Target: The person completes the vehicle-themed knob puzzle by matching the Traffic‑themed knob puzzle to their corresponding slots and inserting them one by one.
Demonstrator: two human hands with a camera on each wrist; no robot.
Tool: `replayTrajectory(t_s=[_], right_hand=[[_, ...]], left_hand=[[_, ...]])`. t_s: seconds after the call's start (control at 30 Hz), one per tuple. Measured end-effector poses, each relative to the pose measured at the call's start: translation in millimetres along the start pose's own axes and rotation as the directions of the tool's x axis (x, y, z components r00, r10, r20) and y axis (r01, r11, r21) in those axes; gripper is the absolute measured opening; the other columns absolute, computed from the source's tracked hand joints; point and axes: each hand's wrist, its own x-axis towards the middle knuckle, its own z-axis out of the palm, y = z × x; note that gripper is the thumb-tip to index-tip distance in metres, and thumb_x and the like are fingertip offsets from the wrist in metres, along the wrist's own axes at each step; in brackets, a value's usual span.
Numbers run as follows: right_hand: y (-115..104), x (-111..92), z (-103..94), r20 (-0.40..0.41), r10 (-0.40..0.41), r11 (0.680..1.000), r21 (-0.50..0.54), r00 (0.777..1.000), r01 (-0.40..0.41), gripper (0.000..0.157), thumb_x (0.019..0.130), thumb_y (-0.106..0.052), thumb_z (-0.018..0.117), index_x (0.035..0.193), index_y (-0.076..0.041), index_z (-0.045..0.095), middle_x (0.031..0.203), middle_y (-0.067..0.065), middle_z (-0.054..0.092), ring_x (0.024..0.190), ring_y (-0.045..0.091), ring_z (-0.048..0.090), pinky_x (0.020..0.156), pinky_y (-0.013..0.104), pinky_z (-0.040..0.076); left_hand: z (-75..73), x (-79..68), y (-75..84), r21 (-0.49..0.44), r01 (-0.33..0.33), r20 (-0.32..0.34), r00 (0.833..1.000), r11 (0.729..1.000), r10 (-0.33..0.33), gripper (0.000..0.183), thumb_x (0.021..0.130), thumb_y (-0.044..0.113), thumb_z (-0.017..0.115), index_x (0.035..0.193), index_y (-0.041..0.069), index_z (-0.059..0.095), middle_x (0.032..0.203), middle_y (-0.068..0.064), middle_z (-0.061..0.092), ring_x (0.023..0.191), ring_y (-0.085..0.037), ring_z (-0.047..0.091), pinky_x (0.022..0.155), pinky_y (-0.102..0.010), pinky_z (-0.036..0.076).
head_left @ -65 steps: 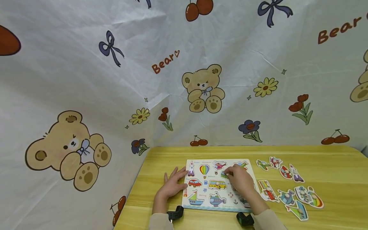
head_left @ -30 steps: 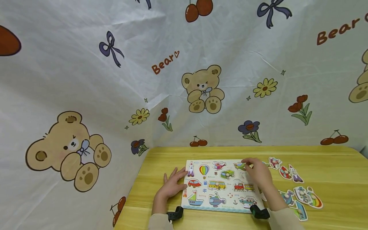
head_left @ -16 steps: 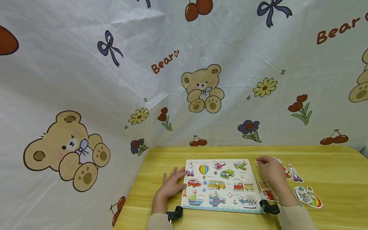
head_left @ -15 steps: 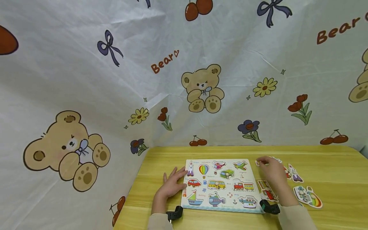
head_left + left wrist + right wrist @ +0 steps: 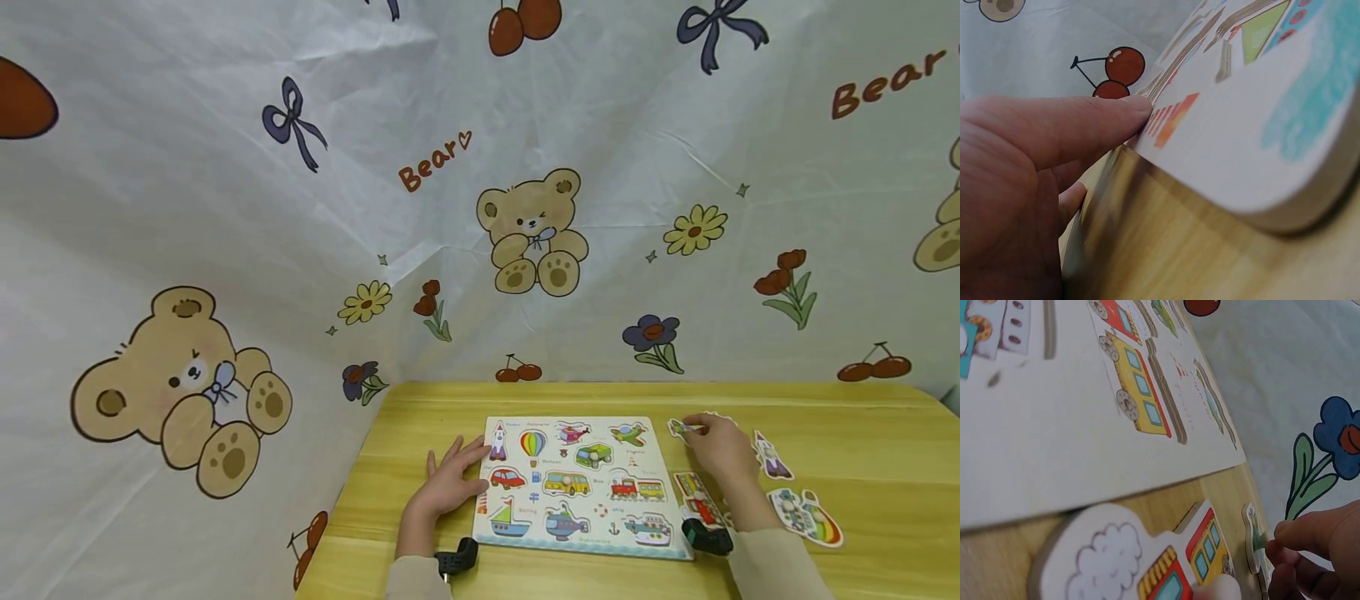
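Observation:
A white peg-puzzle board (image 5: 645, 546) with vehicle pictures lies on the table. My left hand (image 5: 446, 490) rests at its left edge, fingers extended and thumb (image 5: 1104, 122) touching the board's side. To the right of the board, my right hand (image 5: 723, 454) pinches the knob of a green airplane puzzle piece (image 5: 677, 427) between thumb and fingertips. That airplane piece appears low over the wood in the right wrist view, partly hidden by the fingers. Close below this hand lies a train puzzle piece (image 5: 1104, 562). A green jeep piece (image 5: 592, 454) and a yellow bus piece (image 5: 557, 483) sit in the board.
Right of the right arm lie a rocket piece (image 5: 771, 458), a ship piece (image 5: 789, 510) and a rainbow balloon piece (image 5: 825, 529). Other pieces are hidden by the arm. A printed cloth (image 5: 420, 225) hangs behind the table (image 5: 900, 483). Each wrist wears a black camera.
My right hand has moved from the jeep on the board, past the board's upper right corner, to the loose pieces, where it now pinches the airplane piece. My left hand has stayed put.

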Motion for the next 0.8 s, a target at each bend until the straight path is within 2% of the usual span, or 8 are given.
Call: replayTrajectory(t_s=[0.13,0.3,0.47,0.8], right_hand=[[0.8,1.9,-0.6,0.034,0.014,1.000,-0.028,0.999,-0.013,0.038,0.096,-0.021,0.054,0.128,-0.002,0.064,0.117,0.028,0.066,0.089,0.039,0.065,0.054,0.038,0.047],[1.5,5.8,0.5,0.063,0.035,0.998,-0.050,0.997,-0.031,0.040,0.097,-0.021,0.054,0.132,-0.002,0.062,0.133,0.034,0.057,0.102,0.051,0.061,0.061,0.046,0.051],[1.8,6.6,0.9,0.069,0.045,0.998,-0.048,0.997,-0.041,0.039,0.098,-0.023,0.054,0.128,-0.002,0.064,0.135,0.035,0.055,0.109,0.056,0.057,0.068,0.053,0.051],[5.1,6.7,4.5,0.058,0.064,0.998,-0.026,0.996,-0.063,0.037,0.096,-0.025,0.054,0.122,-0.002,0.067,0.132,0.034,0.057,0.104,0.051,0.060,0.064,0.049,0.048]], left_hand=[[0.0,-0.2,0.3,0.003,0.003,0.000,1.000,1.000,-0.003,0.058,0.090,0.020,0.068,0.146,0.018,0.053,0.163,0.000,0.036,0.157,-0.037,0.010,0.115,-0.070,-0.018],[0.1,-0.3,1.0,0.004,0.005,-0.002,1.000,1.000,-0.005,0.058,0.091,0.019,0.068,0.146,0.019,0.053,0.163,0.000,0.036,0.157,-0.037,0.010,0.115,-0.071,-0.019],[0.8,0.6,-0.5,0.013,0.007,-0.003,1.000,1.000,-0.007,0.058,0.091,0.020,0.068,0.147,0.020,0.053,0.163,0.001,0.036,0.157,-0.036,0.011,0.115,-0.070,-0.018],[1.7,-0.6,-1.6,0.013,0.004,-0.002,1.000,1.000,-0.004,0.058,0.091,0.021,0.069,0.147,0.019,0.052,0.163,0.000,0.036,0.157,-0.036,0.011,0.115,-0.070,-0.017]])
